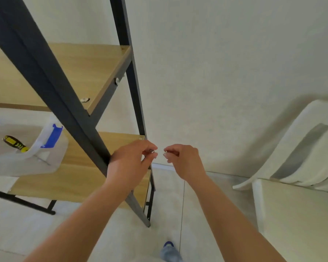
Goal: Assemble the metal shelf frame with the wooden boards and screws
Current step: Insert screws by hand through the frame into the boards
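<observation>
Right now the metal shelf frame [45,72] stands upright on the pale floor [106,235], dark uprights leaning across the left half of the view. Two wooden boards sit in it: upper board [87,72] and lower board [80,178], both light wood. A silver screw [117,80] shows on the side rail of the upper board; another metal fitting [84,100] lies on its front corner.

Left hand [130,163] is in front of the right front upright, at lower-board level, fingers curled, thumb and fingertips pinching a small metal part [152,151], probably a screw, too small to be sure. Right hand [180,157] is just beside it, apart from the frame, fingers curled in a pinch on another tiny pale piece [165,154]; cannot tell what it is. The two hands are near each other, not touching.

A clear plastic bin [27,163] with a blue latch [52,136] rests on the left end of the lower board; a yellow-and-black screwdriver [15,143] lies inside it.

Right side: a white chair [299,205] near the wall [216,72]. Bottom centre: a foot in a blue-tipped shoe [169,251].
</observation>
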